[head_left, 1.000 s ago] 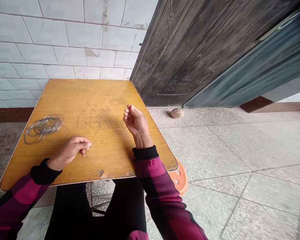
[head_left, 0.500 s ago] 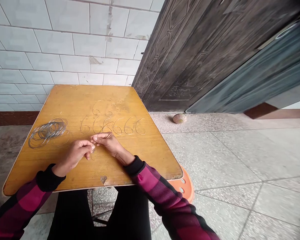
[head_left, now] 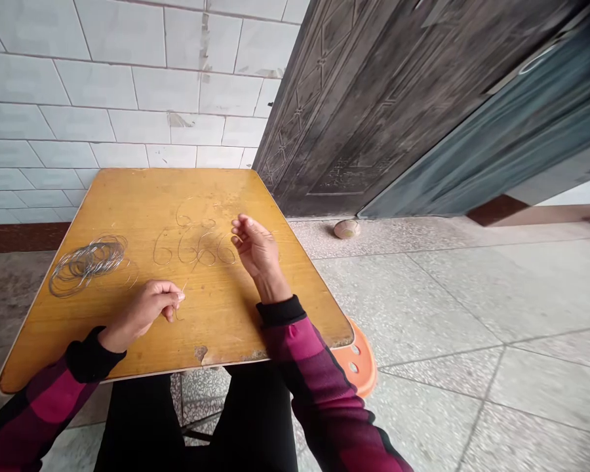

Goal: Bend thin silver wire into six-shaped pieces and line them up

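Thin wire (head_left: pixel 183 287) sits pinched in the left hand's (head_left: pixel 142 309) fingertips, its tip pointing far toward bent wire sixes (head_left: pixel 194 248) on a yellow wooden tabletop (head_left: pixel 54 341). The open right hand (head_left: pixel 256 252) hovers apart, nearer the sixes; a wire coil (head_left: pixel 88 265) lies left.

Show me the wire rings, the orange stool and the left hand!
Wire rings (head_left: pixel 88 265), head view, middle of the pile.
Orange stool (head_left: pixel 361 360), head view, rim of the seat.
Left hand (head_left: pixel 142 308), head view, back of the hand.
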The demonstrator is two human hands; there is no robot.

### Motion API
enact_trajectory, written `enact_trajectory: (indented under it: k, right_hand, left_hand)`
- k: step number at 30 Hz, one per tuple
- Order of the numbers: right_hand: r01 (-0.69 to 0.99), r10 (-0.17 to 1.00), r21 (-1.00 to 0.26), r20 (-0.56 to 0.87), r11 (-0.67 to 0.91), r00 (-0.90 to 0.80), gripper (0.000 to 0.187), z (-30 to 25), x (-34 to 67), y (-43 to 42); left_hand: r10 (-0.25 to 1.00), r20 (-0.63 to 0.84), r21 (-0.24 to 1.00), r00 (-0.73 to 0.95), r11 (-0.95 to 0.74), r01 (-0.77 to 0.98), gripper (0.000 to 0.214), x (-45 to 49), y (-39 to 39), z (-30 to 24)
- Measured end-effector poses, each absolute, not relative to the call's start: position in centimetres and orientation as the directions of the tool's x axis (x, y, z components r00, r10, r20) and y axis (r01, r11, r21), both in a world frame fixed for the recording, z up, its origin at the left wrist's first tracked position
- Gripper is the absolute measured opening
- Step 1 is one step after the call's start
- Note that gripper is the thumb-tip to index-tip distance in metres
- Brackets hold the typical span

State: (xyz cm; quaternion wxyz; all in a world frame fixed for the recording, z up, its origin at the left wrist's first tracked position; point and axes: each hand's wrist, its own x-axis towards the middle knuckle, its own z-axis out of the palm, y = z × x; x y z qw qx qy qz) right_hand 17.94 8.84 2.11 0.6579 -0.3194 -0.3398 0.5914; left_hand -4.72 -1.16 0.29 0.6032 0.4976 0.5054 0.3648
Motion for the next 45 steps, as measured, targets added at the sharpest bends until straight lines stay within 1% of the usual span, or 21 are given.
enact_trajectory:
  k: [2,4,6,8,9,11,13,16,18,20,22,24,26,29,32,36,39,42,45]
  right_hand:
    - [-0.553,0.987,-0.818,0.098,0.154,0.130,0.023,1.9,18.2,8.8]
    - [-0.481,0.985,-0.860,0.129,0.170,0.118,0.022,1.1,17.4,8.2]
    - [-0.350,0.986,-0.924,0.168,0.154,-0.008,0.019,-0.1,15.7,7.0]
    - [-0.229,0.936,-0.959,0.229,0.169,-0.269,0.021,-1.3,13.7,5.4]
    - [-0.216,0.891,-0.957,0.266,0.196,-0.368,0.026,-1.8,12.7,4.6]
    - [-0.204,0.820,-0.937,0.347,0.283,-0.456,0.035,-2.3,11.2,3.2]
    - [-0.197,0.798,-0.923,0.385,0.331,-0.463,0.026,-2.3,10.5,2.3]
    - [-0.214,0.828,-0.921,0.386,0.325,-0.406,0.012,-1.9,10.4,2.2]
    - [-0.208,0.845,-0.926,0.375,0.317,-0.382,0.011,-1.8,10.5,2.4]
    - [-0.186,0.833,-0.922,0.386,0.339,-0.397,0.018,-1.8,10.6,2.5]
    - [-0.159,0.800,-0.900,0.433,0.405,-0.416,0.021,-1.8,10.5,2.5]
    - [-0.128,0.766,-0.863,0.495,0.489,-0.410,0.017,-1.7,10.5,2.4]
    - [-0.127,0.743,-0.833,0.540,0.538,-0.395,0.014,-1.6,10.5,2.3]
    - [-0.171,0.745,-0.849,0.522,0.499,-0.416,0.012,-1.3,10.7,2.2]
    - [-0.208,0.794,-0.907,0.421,0.366,-0.439,0.009,-1.1,10.8,2.1]
    - [-0.271,0.871,-0.952,0.252,0.144,-0.422,0.014,-1.0,10.5,2.0]
    - [-0.326,0.916,-0.943,0.189,0.068,-0.355,0.018,-1.2,10.2,2.1]
    - [-0.312,0.943,-0.946,0.177,0.085,-0.280,0.025,-1.7,10.0,2.5]
    - [-0.184,0.926,-0.962,0.249,0.203,-0.282,0.032,-2.3,10.1,2.8]
  left_hand:
    - [0.960,-0.217,0.975,0.177,0.223,-0.013,0.024,-4.9,-0.9,0.3]
    - [0.975,-0.188,0.971,0.116,0.202,-0.124,0.025,-5.2,-0.5,0.5]
    - [0.984,-0.173,0.952,0.042,0.178,-0.248,0.026,-5.5,-0.1,0.7]
    - [0.985,-0.167,0.926,-0.032,0.145,-0.348,0.027,-5.9,0.2,0.9]
    - [0.985,-0.162,0.915,-0.064,0.126,-0.383,0.028,-6.0,0.3,0.9]
    - [0.984,-0.152,0.903,-0.096,0.098,-0.418,0.029,-6.1,0.5,0.9]
    - [0.986,-0.151,0.898,-0.071,0.107,-0.426,0.029,-6.1,0.4,0.8]
    - [0.987,-0.162,0.897,0.004,0.149,-0.415,0.029,-5.9,0.3,0.8]
    - [0.987,-0.162,0.898,-0.006,0.145,-0.416,0.029,-5.8,0.2,0.9]
    - [0.985,-0.166,0.892,-0.046,0.130,-0.432,0.031,-5.7,0.3,0.9]
    - [0.983,-0.178,0.879,-0.052,0.135,-0.457,0.032,-5.6,0.3,0.8]
    - [0.980,-0.195,0.866,-0.025,0.160,-0.473,0.033,-5.3,0.3,0.7]
    - [0.978,-0.207,0.858,0.004,0.183,-0.480,0.033,-5.1,0.3,0.6]
    - [0.978,-0.208,0.855,0.005,0.184,-0.485,0.032,-5.2,0.3,0.7]
    - [0.983,-0.175,0.859,-0.049,0.128,-0.496,0.033,-5.9,0.5,1.0]
    - [0.988,-0.094,0.892,-0.118,0.031,-0.452,0.033,-6.7,0.8,1.3]
    - [0.987,-0.024,0.936,-0.158,-0.033,-0.352,0.030,-6.5,0.8,1.3]
    - [0.978,0.064,0.973,-0.199,-0.106,-0.207,0.026,-6.1,0.6,1.2]
    - [0.976,0.143,0.987,-0.167,-0.153,-0.047,0.022,-6.1,0.5,0.8]
